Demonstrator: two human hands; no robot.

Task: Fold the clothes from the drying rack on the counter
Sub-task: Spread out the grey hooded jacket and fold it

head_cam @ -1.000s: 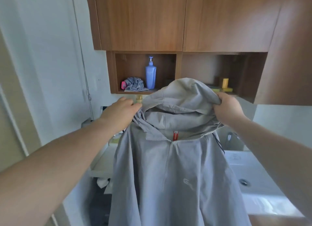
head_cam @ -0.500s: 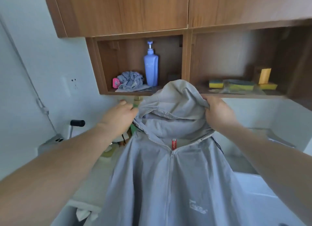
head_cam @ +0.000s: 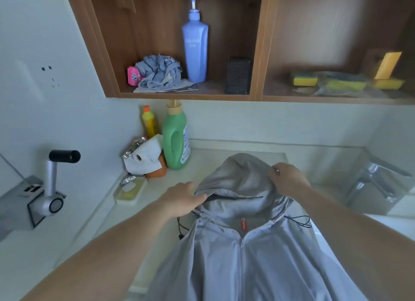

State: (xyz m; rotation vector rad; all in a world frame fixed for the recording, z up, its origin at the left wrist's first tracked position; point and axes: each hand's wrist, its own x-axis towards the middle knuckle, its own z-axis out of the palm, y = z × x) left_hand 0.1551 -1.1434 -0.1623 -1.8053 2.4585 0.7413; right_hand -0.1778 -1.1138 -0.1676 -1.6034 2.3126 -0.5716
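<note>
Head cam: hoodie [head_cam: 242, 251] has come down from chest height onto the counter [head_cam: 157, 188], left hand [head_cam: 182, 199] and right hand [head_cam: 287, 179] each pinching a hood edge. Looks ready to spread flat for folding.

A pale worktop [head_cam: 208, 159] runs along the wall. A grey hooded jacket [head_cam: 242, 244] is spread across it, hood toward the wall. At the back left corner stand a green jug [head_cam: 176, 141] and, behind it, a slim yellow bottle [head_cam: 149, 122]. Just beside the jug a roll of white paper [head_cam: 144, 158] leans over something orange [head_cam: 157, 171], and a pale soap dish [head_cam: 130, 189] lies nearer the edge. Above, a wooden shelf [head_cam: 184, 95] carries a tall blue pump bottle [head_cam: 195, 41], a bunched grey cloth [head_cam: 158, 74], a pink packet [head_cam: 133, 75], a dark mesh box [head_cam: 237, 76] and yellow sponges [head_cam: 305, 78].
</note>
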